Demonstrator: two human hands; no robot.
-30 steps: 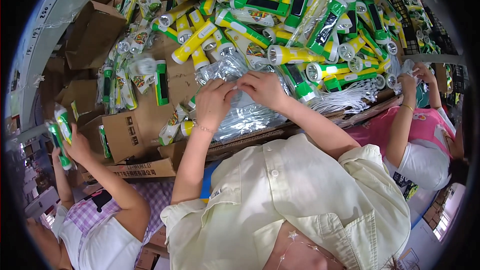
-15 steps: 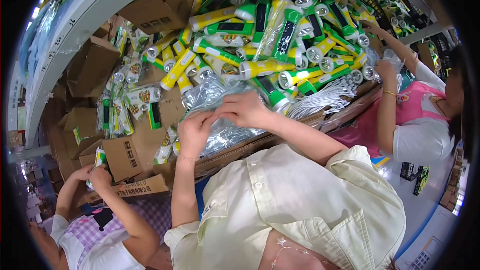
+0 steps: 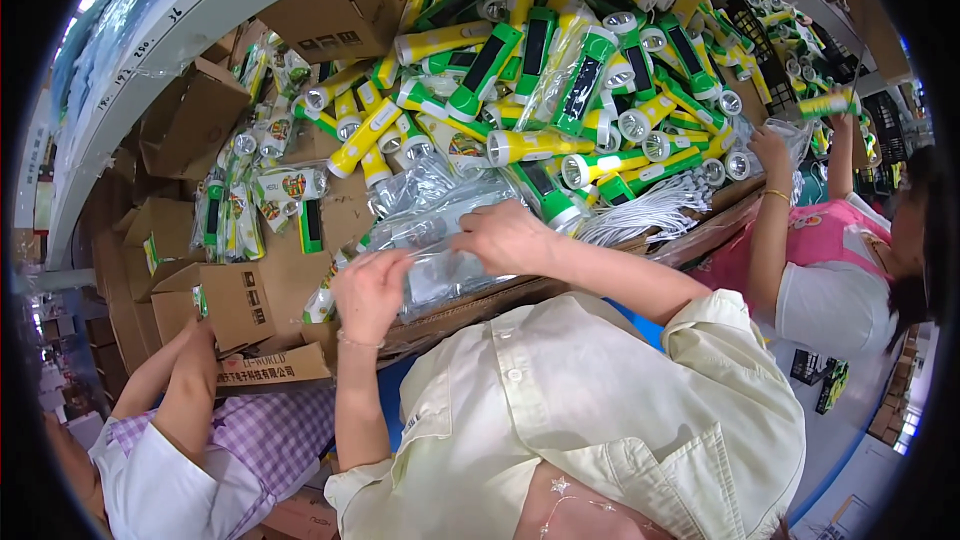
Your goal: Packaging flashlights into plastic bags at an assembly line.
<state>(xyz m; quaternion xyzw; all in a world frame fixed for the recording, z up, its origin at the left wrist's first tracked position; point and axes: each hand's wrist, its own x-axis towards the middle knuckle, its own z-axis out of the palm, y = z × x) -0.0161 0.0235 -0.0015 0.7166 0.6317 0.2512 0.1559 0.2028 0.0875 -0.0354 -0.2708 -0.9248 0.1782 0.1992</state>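
Observation:
My left hand (image 3: 370, 292) has its fingers closed on the near-left edge of a clear plastic bag (image 3: 428, 232). Pinching the bag's other side is my right hand (image 3: 504, 238), so the bag stretches between the two. Under it lies a stack of clear plastic bags (image 3: 450, 292) at the cardboard edge. Just beyond my hands rises a big heap of green, yellow and white flashlights (image 3: 540, 143). A bundle of white cables (image 3: 650, 210) rests to the right of my right hand.
On my left, a co-worker's hand (image 3: 200, 335) reaches into an open cardboard box (image 3: 225, 308). Bagged flashlights (image 3: 235, 215) lie beyond it. On the right, another co-worker's raised hand holds a flashlight (image 3: 828, 104). A grey metal beam (image 3: 165, 52) arches across the upper left.
My hands have moved apart from touching each other, and the clear bag now spreads between them. The right co-worker has lifted a flashlight; the left co-worker's hands have moved into the box.

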